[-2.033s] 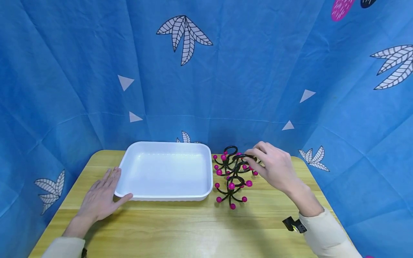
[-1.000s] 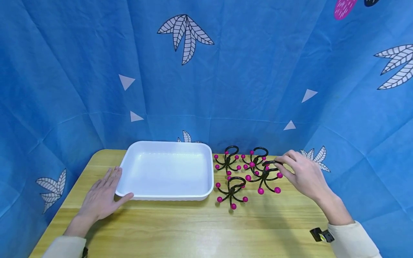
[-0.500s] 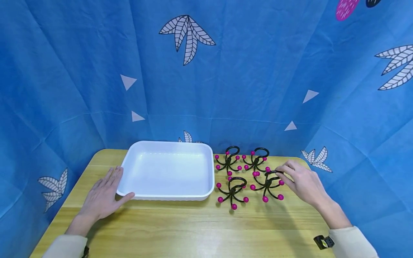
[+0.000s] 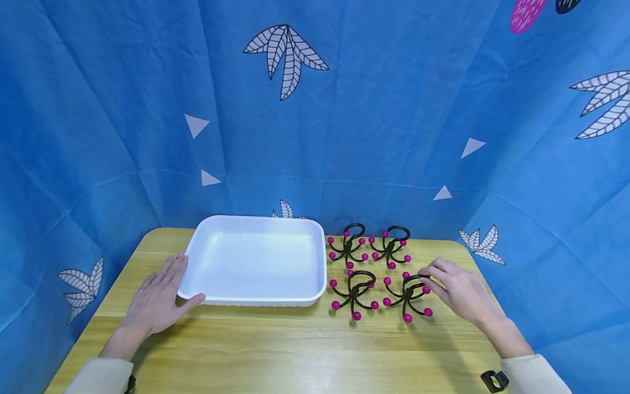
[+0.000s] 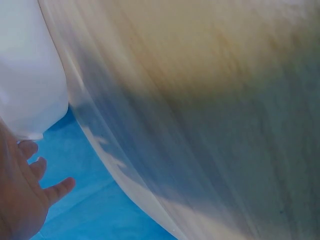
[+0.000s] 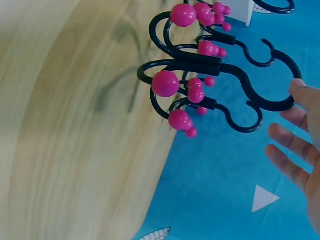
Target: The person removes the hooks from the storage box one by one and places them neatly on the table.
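My right hand [image 4: 458,290] pinches the curved top of a black multi-arm hanger hook [image 4: 407,294] with pink ball tips. It stands upright at the front right of a group. In the right wrist view, thumb and finger meet on the loop of that hanger hook [image 6: 200,64], the other fingers extended. Three matching hooks stand near it: one at front left [image 4: 354,294], one at back left [image 4: 348,247], one at back right [image 4: 391,247]. My left hand [image 4: 156,298] lies with straight fingers against the left side of a white tray [image 4: 256,301], its thumb at the front corner.
The pale wooden table [image 4: 275,355] carries everything. A blue patterned curtain [image 4: 344,137] closes off the back and both sides. The tray's right wall stands close to the left-hand hooks.
My right hand drew the hanger hook out of the cluster to the right, then toward me and lowered it beside the front-left one. My left hand stayed at the tray.
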{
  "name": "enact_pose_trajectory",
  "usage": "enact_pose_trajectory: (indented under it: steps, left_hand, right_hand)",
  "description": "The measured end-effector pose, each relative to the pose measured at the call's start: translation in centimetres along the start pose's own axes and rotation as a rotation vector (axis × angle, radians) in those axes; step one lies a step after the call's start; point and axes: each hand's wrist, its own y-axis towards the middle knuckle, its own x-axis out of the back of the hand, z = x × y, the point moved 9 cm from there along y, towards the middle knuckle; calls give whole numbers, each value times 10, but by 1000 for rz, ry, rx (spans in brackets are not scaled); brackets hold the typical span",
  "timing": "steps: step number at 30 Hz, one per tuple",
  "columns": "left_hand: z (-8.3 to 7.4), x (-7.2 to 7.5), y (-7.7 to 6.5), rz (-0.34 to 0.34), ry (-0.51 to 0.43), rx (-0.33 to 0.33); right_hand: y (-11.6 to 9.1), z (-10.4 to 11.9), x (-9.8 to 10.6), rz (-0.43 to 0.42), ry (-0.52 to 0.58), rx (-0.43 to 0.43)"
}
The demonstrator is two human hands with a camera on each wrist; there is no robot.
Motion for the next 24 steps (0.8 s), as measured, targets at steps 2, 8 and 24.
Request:
enact_pose_trajectory:
  steps: [2,8,24]
  left_hand:
    - [1,-1,0,5,-2,1]
    - [2,-2,-1,4,-8,3]
    - [2,-1,0,-13,-4,-1]
  right_hand:
    - [-1,1,-3,-9,6,14]
    - [-4,2,-6,-39,26,36]
    - [0,-3,-8,12,29,9]
